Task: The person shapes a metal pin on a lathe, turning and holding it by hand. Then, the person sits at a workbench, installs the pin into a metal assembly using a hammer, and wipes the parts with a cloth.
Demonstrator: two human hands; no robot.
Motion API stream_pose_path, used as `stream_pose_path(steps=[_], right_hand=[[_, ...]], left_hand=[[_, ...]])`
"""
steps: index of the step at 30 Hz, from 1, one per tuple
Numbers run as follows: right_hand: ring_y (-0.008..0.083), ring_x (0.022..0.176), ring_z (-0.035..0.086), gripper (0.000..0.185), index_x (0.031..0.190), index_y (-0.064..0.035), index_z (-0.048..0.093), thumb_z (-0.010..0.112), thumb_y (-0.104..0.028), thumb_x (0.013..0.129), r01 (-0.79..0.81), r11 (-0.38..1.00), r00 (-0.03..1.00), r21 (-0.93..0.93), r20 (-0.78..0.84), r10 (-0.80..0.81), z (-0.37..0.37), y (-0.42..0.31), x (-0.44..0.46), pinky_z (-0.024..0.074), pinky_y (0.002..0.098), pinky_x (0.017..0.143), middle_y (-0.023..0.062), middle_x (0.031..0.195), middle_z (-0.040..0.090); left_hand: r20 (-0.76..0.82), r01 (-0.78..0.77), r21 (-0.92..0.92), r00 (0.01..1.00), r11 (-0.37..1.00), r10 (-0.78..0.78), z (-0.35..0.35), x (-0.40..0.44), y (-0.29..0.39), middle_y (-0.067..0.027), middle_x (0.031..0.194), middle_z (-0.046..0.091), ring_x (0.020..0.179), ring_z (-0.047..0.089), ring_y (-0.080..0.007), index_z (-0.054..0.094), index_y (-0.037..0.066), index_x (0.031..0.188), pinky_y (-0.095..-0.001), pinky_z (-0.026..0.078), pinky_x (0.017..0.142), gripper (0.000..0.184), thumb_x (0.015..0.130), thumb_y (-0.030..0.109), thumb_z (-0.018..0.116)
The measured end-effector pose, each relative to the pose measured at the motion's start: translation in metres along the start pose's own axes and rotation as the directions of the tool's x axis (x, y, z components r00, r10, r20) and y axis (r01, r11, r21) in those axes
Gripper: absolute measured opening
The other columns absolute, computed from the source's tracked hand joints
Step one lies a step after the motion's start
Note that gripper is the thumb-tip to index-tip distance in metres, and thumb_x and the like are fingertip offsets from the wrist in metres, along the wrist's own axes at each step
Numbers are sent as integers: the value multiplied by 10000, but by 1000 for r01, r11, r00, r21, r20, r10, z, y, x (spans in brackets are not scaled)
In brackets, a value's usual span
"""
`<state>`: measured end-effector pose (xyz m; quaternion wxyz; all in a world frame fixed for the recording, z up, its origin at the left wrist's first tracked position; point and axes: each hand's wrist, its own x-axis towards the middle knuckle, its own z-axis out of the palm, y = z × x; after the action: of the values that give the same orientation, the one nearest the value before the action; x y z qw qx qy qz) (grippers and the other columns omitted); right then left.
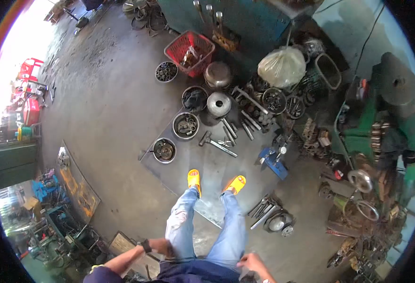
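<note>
My left hand (pixel 161 247), with a dark band at its wrist, hangs beside my left thigh. It is blurred and its fingers cannot be made out. Close to my right thigh is my right hand (pixel 250 262), fingers loosely curled, with nothing visible in them. Neither hand touches the tools on the floor. Beyond my yellow sandals (pixel 236 185) lie a hammer (pixel 220 147) and several metal rods (pixel 228 129). A round metal piece with a central hole (pixel 211 107) stands behind them. To the right is a blue metal vise-like tool (pixel 274 163).
Bowls of metal parts (pixel 185 134) and a red plastic basket (pixel 202 46) stand ahead on the concrete floor. Wrenches (pixel 265 207) lie at right. Green machinery (pixel 358 137) fills the right side. A thin metal sheet (pixel 160 177) lies underfoot. A filled plastic bag (pixel 282 67) sits at the back.
</note>
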<state>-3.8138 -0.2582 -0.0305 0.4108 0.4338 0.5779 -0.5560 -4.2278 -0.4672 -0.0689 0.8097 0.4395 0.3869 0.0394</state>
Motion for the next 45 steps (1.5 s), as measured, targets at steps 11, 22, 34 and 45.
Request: stream_pose_path(steps=[11, 22, 34, 45], right_hand=[[348, 691, 642, 199, 812, 22, 639, 640, -175, 844, 465, 818, 537, -337, -627, -564, -254, -126, 428, 470, 429, 618, 215, 730, 628], [356, 711, 641, 436, 714, 1, 664, 651, -419, 830, 139, 592, 530, -794, -446, -721, -288, -189, 572, 490, 447, 620, 195, 713, 636], [379, 857, 647, 288, 935, 67, 591, 634, -183, 799, 246, 392, 457, -887, -250, -854, -183, -161, 761, 523, 472, 738, 226, 858, 652], [423, 795, 600, 388, 908, 11, 511, 659, -317, 765, 329, 715, 510, -616, -521, -684, -188, -120, 660, 474, 505, 709, 240, 789, 600]], left_hand=[[-762, -208, 92, 615, 974, 203, -387, 310, -87, -94, 846, 649, 788, 613, -136, 628, -9, 1033, -323, 490, 671, 419, 946, 394, 554], [-721, -596, -580, 693, 555, -11, -444, 383, -214, 45, 590, 353, 459, 316, -69, 577, 40, 890, -239, 252, 423, 278, 938, 312, 602], [-901, -796, -406, 431, 449, -49, -399, 319, -266, 20, 542, 379, 424, 377, -100, 555, 3, 957, -253, 291, 402, 283, 973, 285, 533], [-902, -753, -319, 428, 576, 61, -428, 339, -256, 26, 551, 442, 460, 422, -80, 593, -16, 897, -246, 386, 478, 267, 952, 246, 585]])
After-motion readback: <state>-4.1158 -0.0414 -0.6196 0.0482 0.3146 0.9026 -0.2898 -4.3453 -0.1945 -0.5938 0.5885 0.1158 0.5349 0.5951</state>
